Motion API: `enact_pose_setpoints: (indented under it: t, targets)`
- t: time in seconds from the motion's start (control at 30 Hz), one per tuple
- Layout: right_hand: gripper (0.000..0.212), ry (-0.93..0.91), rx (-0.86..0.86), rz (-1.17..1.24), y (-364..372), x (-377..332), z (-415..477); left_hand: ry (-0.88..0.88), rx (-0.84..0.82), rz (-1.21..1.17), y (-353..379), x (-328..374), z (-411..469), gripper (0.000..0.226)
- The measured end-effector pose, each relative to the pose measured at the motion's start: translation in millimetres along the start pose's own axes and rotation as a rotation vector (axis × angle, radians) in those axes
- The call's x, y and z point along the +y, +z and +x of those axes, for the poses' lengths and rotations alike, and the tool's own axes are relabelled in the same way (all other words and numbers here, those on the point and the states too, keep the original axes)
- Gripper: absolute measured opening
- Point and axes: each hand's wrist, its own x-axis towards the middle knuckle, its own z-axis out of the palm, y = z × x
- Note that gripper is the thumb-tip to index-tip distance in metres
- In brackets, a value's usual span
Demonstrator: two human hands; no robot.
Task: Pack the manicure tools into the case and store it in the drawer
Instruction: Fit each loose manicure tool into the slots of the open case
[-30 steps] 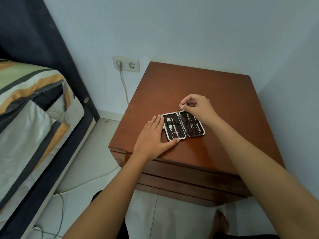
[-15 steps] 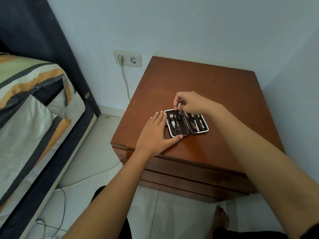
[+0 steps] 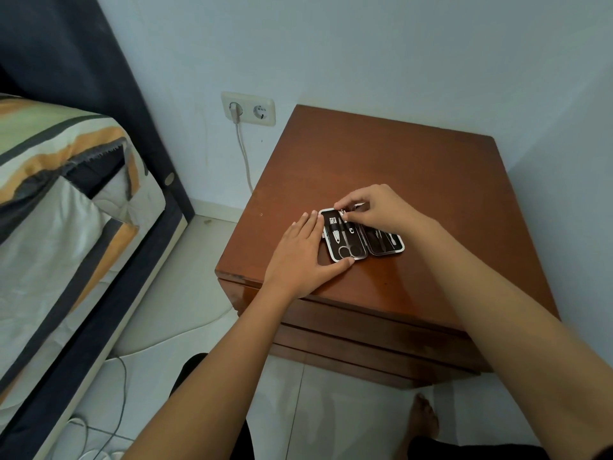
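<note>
A small manicure case (image 3: 374, 247) lies open on the brown nightstand (image 3: 381, 167), dark inside with a pale rim. Its left half holds scissors (image 3: 348, 249) and a clipper, its right half slim metal tools (image 3: 384, 242). My left hand (image 3: 302, 257) lies flat against the case's left edge, thumb along its near rim. My right hand (image 3: 371, 207) hovers over the case's far end, fingertips pinched on a small metal tool (image 3: 345, 214) that touches the left half. The nightstand's drawer fronts (image 3: 365, 340) are closed.
A bed with striped bedding (image 3: 63, 207) stands at the left. A wall socket (image 3: 248, 109) with a plugged white cable sits left of the nightstand. Cables run across the tiled floor (image 3: 185, 313). My bare foot (image 3: 424, 416) is below the nightstand. A wall closes the right side.
My right hand has carried the small tool from beyond the case's far edge leftward and down onto the left half. My left hand stayed against the case.
</note>
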Motion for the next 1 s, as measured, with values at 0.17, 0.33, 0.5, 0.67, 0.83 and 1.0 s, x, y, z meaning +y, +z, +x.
enact_pose_setpoints:
  t: [0.17, 0.33, 0.5, 0.67, 0.83, 1.0]
  targets:
    - [0.029, -0.169, 0.083, -0.254, 11.1, 7.4, -19.2, 0.000, 0.002, -0.013, -0.6, 0.7, -0.5, 0.095]
    - [0.034, -0.182, 0.159, -0.234, 27.2, 10.3, -38.6, -0.010, 0.005, -0.034, -0.6, 0.7, -0.7, 0.095]
    - [0.018, -0.017, 0.491, -0.090, 16.2, 17.1, -52.1, -0.058, -0.017, -0.129, -5.7, 2.2, 1.6, 0.098]
    - [0.007, 0.313, 0.440, -0.104, 1.5, 38.7, -63.9, -0.111, -0.047, -0.179, -9.7, 4.6, 4.8, 0.099]
    - [0.015, 0.399, 0.433, -0.015, -0.2, 29.9, -59.5, -0.138, -0.098, -0.169, -11.2, 4.3, 10.8, 0.102]
    - [0.018, 0.495, 0.373, 0.042, 0.9, 23.7, -51.1, -0.151, -0.096, -0.124, -12.2, 3.8, 14.2, 0.102]
